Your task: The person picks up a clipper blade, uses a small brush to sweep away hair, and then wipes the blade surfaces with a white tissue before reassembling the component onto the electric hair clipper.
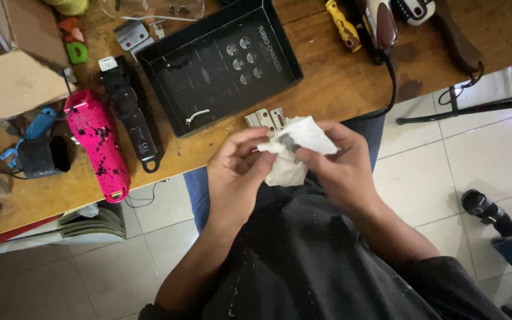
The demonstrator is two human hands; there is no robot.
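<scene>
Both hands, left hand (236, 169) and right hand (338, 163), pinch a crumpled white tissue (294, 148) between them, just below a metal clipper blade (266, 118).

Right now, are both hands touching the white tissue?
Touching. The head view shows the left hand and right hand pinching the crumpled white tissue between their fingertips.

hands (291, 163) together, fingers pinched, forearms bent

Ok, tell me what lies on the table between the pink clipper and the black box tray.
In the head view, a black clipper body lies between the pink clipper and the black box tray, lengthwise beside both.
</scene>
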